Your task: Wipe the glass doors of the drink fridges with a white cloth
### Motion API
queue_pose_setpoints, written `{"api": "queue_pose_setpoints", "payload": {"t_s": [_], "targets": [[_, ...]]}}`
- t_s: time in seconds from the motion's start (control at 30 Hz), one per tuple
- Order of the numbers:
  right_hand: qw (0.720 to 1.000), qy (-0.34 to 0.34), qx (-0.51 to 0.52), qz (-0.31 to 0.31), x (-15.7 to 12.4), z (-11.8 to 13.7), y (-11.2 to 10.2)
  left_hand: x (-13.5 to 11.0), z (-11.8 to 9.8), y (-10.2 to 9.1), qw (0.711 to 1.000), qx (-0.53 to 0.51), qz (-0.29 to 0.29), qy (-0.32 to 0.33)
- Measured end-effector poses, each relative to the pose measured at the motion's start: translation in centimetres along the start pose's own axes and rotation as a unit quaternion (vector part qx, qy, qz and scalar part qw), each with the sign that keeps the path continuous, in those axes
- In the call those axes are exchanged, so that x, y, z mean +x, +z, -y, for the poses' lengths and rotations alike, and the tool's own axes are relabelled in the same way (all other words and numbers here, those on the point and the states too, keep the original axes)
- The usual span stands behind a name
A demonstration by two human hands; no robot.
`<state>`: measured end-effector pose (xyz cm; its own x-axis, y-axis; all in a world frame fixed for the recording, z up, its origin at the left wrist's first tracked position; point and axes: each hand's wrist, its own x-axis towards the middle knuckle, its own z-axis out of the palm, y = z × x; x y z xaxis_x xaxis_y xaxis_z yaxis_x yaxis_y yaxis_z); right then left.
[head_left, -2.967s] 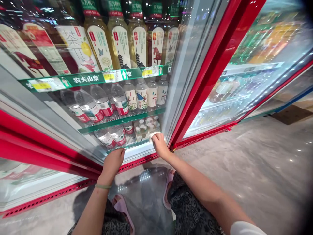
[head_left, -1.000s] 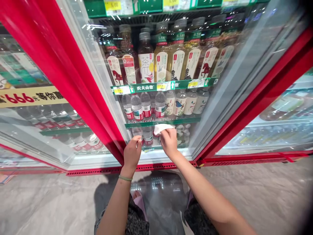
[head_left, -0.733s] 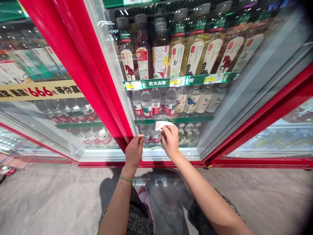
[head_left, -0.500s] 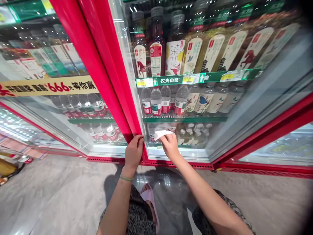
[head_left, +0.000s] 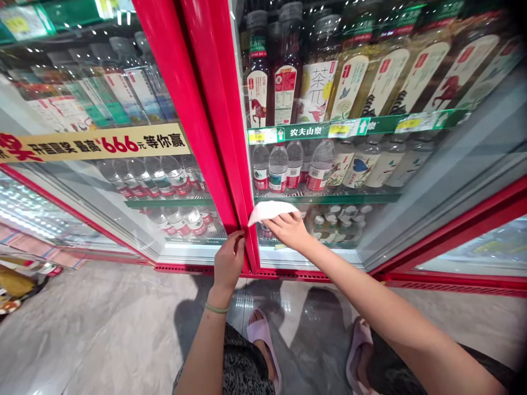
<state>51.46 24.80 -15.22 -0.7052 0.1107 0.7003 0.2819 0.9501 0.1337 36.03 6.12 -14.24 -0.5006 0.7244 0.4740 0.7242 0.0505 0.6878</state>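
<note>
Far left, on the grey floor (head_left: 102,329): a yellow-and-black item (head_left: 16,282), cropped and too unclear to name. Next, a glass-doored cooler: yellow banner (head_left: 94,144) bearing "666" in red across the door; behind it, tall bottles (head_left: 119,82) on the upper shelf, clear red-label water bottles (head_left: 171,175) on the one below, more of these on the lowest. Left hand (head_left: 229,260), a pale green band (head_left: 216,309) at its wrist: fingers curled, thumb near the forefinger, fingertips at the lower part of the paired red uprights (head_left: 214,109) between two doors; contact, and any grip, cannot be told. White cloth (head_left: 272,209), fabric or paper uncertain: one piece, folded or bunched, its left tip at the right-hand upright, the rest before the lower left corner of the next door, near the left end of a green shelf edge (head_left: 329,199). Right hand (head_left: 290,227): fingers together, pinching the cloth's lower right edge. Below, a pair of pink slippers (head_left: 263,334), worn, set apart. Behind the right door: dark tea bottles, a "茶π" bottle (head_left: 317,90) and yellow tea bottles (head_left: 352,88) above a green price strip (head_left: 307,131); red-label water bottles, then bottles with illustrated labels (head_left: 364,164), beneath; small white-capped bottles (head_left: 341,222) on the bottom shelf. Far right: a slanting red frame (head_left: 457,225), contents beyond blurred.
</note>
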Motion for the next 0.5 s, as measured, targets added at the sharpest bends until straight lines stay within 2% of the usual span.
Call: {"api": "queue_pose_setpoints", "payload": {"t_s": [0.1,0.2,0.27,0.33,0.43,0.5], "targets": [[0.999,-0.022,0.003,0.03,0.7,-0.4,0.0,-0.3,0.2,-0.5,1.0,0.007,-0.003,0.002],[0.991,-0.103,0.019,0.079,-1.0,-0.4,0.6,-0.7,0.1,-0.9,1.0,0.005,-0.018,0.004],[0.987,-0.131,0.009,0.097,-1.9,-0.4,0.6,-0.9,0.1,-1.1,1.0,0.005,-0.027,0.003],[0.988,-0.122,-0.015,0.096,-1.4,-0.2,0.3,-1.0,0.0,-1.2,1.0,0.005,-0.03,-0.001],[0.995,-0.066,-0.045,0.063,0.2,0.2,0.0,-1.0,0.0,-1.2,1.0,0.009,-0.027,-0.01],[0.997,-0.042,-0.044,0.049,-0.1,0.4,0.5,-0.9,0.0,-1.3,1.0,0.012,-0.024,-0.012]]}}
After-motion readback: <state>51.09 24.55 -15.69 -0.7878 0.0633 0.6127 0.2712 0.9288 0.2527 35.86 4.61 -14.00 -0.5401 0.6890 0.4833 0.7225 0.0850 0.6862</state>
